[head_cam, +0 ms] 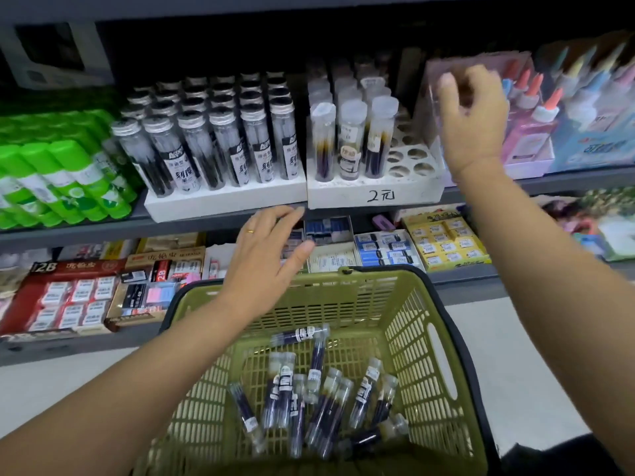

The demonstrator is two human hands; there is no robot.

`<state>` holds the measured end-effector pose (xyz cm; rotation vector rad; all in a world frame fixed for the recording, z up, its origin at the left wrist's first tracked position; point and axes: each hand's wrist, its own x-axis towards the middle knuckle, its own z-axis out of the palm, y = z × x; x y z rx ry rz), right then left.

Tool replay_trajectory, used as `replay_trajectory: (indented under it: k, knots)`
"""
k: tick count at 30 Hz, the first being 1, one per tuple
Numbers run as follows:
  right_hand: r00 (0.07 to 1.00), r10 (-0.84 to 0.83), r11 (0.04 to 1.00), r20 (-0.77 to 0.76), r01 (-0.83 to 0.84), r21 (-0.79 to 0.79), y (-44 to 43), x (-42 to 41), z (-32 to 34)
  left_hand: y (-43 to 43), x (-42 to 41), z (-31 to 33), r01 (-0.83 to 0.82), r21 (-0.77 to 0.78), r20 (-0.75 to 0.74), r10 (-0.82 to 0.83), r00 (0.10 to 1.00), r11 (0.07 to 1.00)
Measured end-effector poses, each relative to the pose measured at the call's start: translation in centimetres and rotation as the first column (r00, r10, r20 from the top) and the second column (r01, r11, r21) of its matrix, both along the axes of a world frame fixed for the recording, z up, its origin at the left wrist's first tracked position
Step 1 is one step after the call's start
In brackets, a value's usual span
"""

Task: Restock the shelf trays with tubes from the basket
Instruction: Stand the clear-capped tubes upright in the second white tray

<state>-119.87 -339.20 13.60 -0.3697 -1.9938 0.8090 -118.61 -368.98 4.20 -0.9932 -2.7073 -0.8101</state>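
Green plastic basket point(443, 338) sits below your arms, with loose tubes point(316, 389) lying across its bottom. Your left hand point(264, 249) hovers above its far rim, fingers spread and straight, holding nothing. Your right hand point(470, 115) is raised over the white shelf tray point(374, 197), its fingers curled, too blurred to tell whether they grip anything.

One view only: a wide-angle camera worn on my head, looking forward and down. Grey metal shelf point(103, 229) spans the upper half of the frame, near, seen slightly from above. Olive-green plastic mesh basket point(405, 324) fills lower centre, closer, seen steeply from above. Straight lines bow toward frame edges.
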Motion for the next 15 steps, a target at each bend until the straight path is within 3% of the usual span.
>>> replay_trajectory:
  k: [2, 3, 6, 7, 9, 11, 13, 15]
  knots:
    - [0.99, -0.015, 0.988, -0.138, -0.006, -0.153, -3.5, 4.1, -3.6, -4.5, 0.8, -2.8, -0.095, -0.078, 0.088, 0.101, 0.991, 0.992]
    - [0.993, -0.012, 0.972, -0.119, -0.017, -0.236, -5.5, 5.7, -5.9, -7.0, 1.0, -4.4, -0.165, -0.137, 0.13, 0.183, 0.974, 0.977]
    - [0.96, 0.154, 0.894, 0.233, -0.035, -0.447, -11.9, 8.7, -13.1, -14.0, 1.2, -8.4, -0.409, -0.31, 0.134, 0.466, 0.875, 0.858]
    - [0.882, 0.264, 0.854, 0.391, -0.026, -0.52, -13.6, 9.2, -15.6, -15.5, 1.3, -9.1, -0.47, -0.337, 0.145, 0.538, 0.83, 0.816]
    - [0.575, 0.503, 0.782, 0.645, 0.014, -0.623, -16.1, 9.9, -20.3, -17.0, 1.5, -9.6, -0.532, -0.337, 0.283, 0.623, 0.73, 0.777]
    - [0.272, 0.653, 0.731, 0.707, 0.02, -0.682, -17.9, 10.5, -24.7, -17.1, 1.7, -10.0, -0.52, -0.281, 0.465, 0.589, 0.661, 0.806]
    - [0.129, 0.683, 0.723, 0.719, 0.021, -0.69, -18.8, 10.8, -28.0, -16.9, 1.6, -10.1, -0.507, -0.246, 0.513, 0.555, 0.655, 0.826]
    - [0.102, 0.643, 0.761, 0.759, 0.033, -0.648, -19.0, 10.7, -30.3, -17.0, 1.4, -10.4, -0.515, -0.224, 0.484, 0.553, 0.678, 0.827]
